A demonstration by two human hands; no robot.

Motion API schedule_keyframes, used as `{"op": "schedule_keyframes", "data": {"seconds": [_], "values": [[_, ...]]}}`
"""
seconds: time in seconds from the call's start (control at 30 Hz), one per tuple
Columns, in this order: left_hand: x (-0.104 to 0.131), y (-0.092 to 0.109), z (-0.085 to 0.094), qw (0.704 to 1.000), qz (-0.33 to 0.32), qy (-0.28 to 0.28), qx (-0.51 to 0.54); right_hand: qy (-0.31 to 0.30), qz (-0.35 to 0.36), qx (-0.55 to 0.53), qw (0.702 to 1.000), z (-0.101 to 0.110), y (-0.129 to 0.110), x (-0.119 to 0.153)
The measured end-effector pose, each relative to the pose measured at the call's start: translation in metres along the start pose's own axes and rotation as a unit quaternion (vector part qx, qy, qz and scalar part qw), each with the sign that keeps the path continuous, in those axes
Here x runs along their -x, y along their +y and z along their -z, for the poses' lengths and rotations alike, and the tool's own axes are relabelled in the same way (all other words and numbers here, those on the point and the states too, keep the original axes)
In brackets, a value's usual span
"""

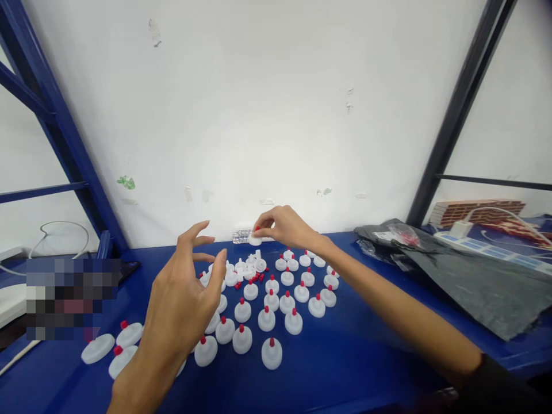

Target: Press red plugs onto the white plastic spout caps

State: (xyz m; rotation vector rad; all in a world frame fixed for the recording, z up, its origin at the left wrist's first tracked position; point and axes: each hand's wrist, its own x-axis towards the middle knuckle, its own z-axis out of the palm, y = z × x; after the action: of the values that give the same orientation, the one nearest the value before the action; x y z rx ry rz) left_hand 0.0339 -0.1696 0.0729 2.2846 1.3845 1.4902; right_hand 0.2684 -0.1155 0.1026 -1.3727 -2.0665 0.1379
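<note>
At the back edge of the blue table, my right hand pinches a white round bottle cap by its red tip between thumb and fingers. My left hand is open over the left part of the table, fingers apart and holding nothing. Many white caps with red tips, such as the front cap, stand in loose rows between and below my hands. Behind them lies a heap of white caps without red tips, beside small loose red tips. My left hand and forearm hide some of the caps.
A grey plastic bag lies on the right, with a white power strip behind it. Blue frame posts stand at the left, a dark post at the right. A white wall closes off the back.
</note>
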Motion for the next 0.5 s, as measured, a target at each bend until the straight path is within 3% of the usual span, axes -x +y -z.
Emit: {"op": "schedule_keyframes", "data": {"seconds": [0.13, 0.23, 0.37, 0.5], "values": [[0.0, 0.003, 0.002, 1.0, 0.03, 0.005, 0.001, -0.064, -0.068, 0.075, 0.993, -0.015, 0.041, -0.003], [0.0, 0.002, 0.002, 0.999, 0.033, 0.009, 0.005, -0.14, -0.1, 0.11, 0.979, -0.027, 0.058, 0.0], [0.0, -0.001, 0.001, 1.0, 0.016, 0.015, 0.011, -0.214, -0.119, 0.132, 0.961, -0.032, 0.062, 0.004], [0.0, -0.004, 0.001, 1.0, 0.012, 0.011, 0.003, -0.224, -0.107, 0.142, 0.958, -0.027, 0.059, 0.004]]}}
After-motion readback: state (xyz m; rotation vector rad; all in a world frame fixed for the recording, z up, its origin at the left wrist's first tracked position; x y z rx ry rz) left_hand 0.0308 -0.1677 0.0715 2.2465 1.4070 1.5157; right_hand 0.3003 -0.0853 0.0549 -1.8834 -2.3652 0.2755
